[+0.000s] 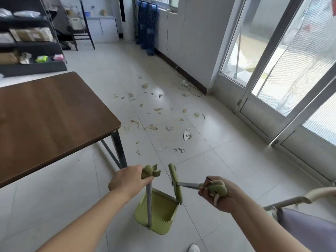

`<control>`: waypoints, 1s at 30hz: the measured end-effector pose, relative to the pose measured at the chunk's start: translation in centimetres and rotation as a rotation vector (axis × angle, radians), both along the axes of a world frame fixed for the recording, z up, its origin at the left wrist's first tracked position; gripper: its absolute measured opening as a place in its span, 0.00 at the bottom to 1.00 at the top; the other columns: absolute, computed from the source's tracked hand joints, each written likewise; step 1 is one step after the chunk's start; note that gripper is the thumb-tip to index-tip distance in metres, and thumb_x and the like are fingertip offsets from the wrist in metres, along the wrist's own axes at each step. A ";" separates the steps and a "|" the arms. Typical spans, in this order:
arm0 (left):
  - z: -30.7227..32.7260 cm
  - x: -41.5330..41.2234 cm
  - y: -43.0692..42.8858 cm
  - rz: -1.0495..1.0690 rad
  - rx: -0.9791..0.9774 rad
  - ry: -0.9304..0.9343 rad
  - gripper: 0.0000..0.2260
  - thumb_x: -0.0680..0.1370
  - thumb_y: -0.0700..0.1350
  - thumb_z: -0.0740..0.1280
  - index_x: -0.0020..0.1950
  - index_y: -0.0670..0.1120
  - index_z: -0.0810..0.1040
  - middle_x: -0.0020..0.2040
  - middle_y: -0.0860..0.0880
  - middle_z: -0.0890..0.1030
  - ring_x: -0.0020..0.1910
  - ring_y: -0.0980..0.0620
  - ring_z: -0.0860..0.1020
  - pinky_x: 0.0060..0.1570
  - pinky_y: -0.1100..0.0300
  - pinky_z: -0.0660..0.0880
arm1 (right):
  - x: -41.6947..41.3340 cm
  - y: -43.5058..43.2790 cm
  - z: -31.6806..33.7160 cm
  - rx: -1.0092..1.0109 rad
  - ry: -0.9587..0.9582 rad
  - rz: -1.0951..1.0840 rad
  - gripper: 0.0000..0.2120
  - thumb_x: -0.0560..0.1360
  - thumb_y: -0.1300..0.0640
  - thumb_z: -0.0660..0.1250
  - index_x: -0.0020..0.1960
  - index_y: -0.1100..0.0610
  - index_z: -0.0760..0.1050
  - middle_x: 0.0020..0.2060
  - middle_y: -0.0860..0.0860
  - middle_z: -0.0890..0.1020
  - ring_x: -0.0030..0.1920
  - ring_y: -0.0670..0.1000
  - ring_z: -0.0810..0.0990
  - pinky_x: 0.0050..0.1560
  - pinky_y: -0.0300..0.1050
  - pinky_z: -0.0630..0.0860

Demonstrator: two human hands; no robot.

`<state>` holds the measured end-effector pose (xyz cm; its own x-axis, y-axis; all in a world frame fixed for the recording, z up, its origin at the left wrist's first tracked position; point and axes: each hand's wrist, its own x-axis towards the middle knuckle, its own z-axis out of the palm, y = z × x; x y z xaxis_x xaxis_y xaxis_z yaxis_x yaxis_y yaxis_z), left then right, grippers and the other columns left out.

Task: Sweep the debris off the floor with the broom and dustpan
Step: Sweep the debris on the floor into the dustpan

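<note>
beside the table, left fingers grip dustpan, right fingers grip broom, debris ahead.

Readable text, numbers, brands, signs: none for you to log.

Entries you can note as unreadable, placed relative to the wooden table:

1. Cardboard box, on the dark shelf unit beyond the table's far edge. It has a pale label patch with dark marks, too blurred to read.
2. Green packet and pink packet, on the same unit one shelf below the box and nearer the table. Any print on them is too small to make out.
</note>
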<state>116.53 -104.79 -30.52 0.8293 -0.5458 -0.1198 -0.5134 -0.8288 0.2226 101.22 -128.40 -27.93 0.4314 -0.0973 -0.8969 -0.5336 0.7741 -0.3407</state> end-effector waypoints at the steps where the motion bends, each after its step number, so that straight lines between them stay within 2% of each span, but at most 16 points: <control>1: -0.3 0.1 -0.6 0.021 0.002 0.002 0.17 0.75 0.67 0.61 0.49 0.56 0.76 0.39 0.55 0.78 0.37 0.53 0.78 0.32 0.59 0.75 | 0.3 -0.7 -0.1 -0.007 -0.002 0.007 0.05 0.70 0.65 0.61 0.45 0.60 0.70 0.28 0.58 0.77 0.22 0.51 0.78 0.27 0.31 0.69; 5: -0.9 -0.1 -2.8 0.095 -0.006 0.026 0.17 0.75 0.68 0.60 0.50 0.56 0.76 0.39 0.56 0.79 0.38 0.54 0.78 0.35 0.58 0.77 | 1.4 -3.3 -0.3 -0.031 -0.030 -0.002 0.08 0.70 0.69 0.60 0.48 0.62 0.68 0.33 0.58 0.73 0.22 0.52 0.78 0.24 0.36 0.75; 8: -1.1 -0.5 -4.8 0.142 0.001 0.058 0.17 0.75 0.68 0.60 0.46 0.55 0.74 0.38 0.55 0.79 0.38 0.53 0.78 0.34 0.58 0.76 | 2.3 -5.5 0.1 -0.047 -0.041 0.033 0.05 0.71 0.71 0.60 0.46 0.64 0.69 0.33 0.59 0.73 0.22 0.52 0.76 0.20 0.37 0.76; 11: -0.7 -1.4 -6.6 0.175 0.012 0.064 0.15 0.76 0.67 0.60 0.42 0.56 0.68 0.34 0.56 0.74 0.35 0.55 0.74 0.27 0.63 0.66 | 3.0 -7.2 0.0 -0.087 -0.038 0.062 0.06 0.70 0.73 0.61 0.39 0.64 0.70 0.34 0.60 0.73 0.22 0.53 0.76 0.20 0.37 0.75; 14: -0.3 -1.9 -8.3 0.231 -0.004 0.066 0.14 0.77 0.65 0.61 0.43 0.57 0.67 0.33 0.57 0.71 0.32 0.58 0.70 0.25 0.65 0.60 | 3.8 -8.5 -0.1 -0.100 -0.056 0.091 0.10 0.71 0.74 0.60 0.34 0.63 0.69 0.32 0.58 0.72 0.23 0.52 0.75 0.21 0.36 0.74; 19: -0.8 -1.2 -10.2 0.327 -0.043 0.081 0.15 0.76 0.67 0.61 0.41 0.57 0.66 0.32 0.55 0.71 0.34 0.53 0.72 0.25 0.63 0.62 | 5.5 -10.2 -0.3 -0.110 -0.062 0.113 0.08 0.73 0.73 0.60 0.37 0.64 0.70 0.33 0.59 0.73 0.23 0.52 0.76 0.20 0.36 0.73; 22: -1.4 -0.3 -10.8 0.348 -0.045 0.075 0.15 0.75 0.68 0.61 0.44 0.57 0.71 0.35 0.55 0.74 0.35 0.52 0.73 0.27 0.61 0.66 | 6.7 -10.8 -0.5 -0.115 -0.056 0.121 0.06 0.73 0.72 0.59 0.40 0.65 0.71 0.33 0.59 0.73 0.23 0.51 0.76 0.20 0.36 0.73; 25: -1.9 1.1 -11.6 0.361 -0.005 0.062 0.18 0.75 0.69 0.59 0.48 0.56 0.74 0.36 0.54 0.74 0.35 0.51 0.72 0.27 0.60 0.64 | 8.5 -11.5 -0.8 -0.120 -0.031 0.118 0.08 0.74 0.72 0.58 0.37 0.64 0.70 0.32 0.59 0.73 0.23 0.52 0.75 0.19 0.35 0.72; 30: -2.6 4.2 -12.7 0.396 -0.014 0.098 0.17 0.75 0.69 0.59 0.44 0.56 0.69 0.36 0.53 0.74 0.35 0.51 0.72 0.28 0.59 0.66 | 11.8 -12.3 -1.2 -0.153 0.000 0.161 0.08 0.73 0.73 0.59 0.38 0.65 0.70 0.32 0.60 0.73 0.25 0.52 0.75 0.20 0.35 0.72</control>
<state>120.73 -117.52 -33.12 0.9608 -0.1884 -0.2035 -0.1307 -0.9548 0.2670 113.01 -140.67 -29.16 0.4528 -0.1622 -0.8767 -0.6459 0.6181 -0.4480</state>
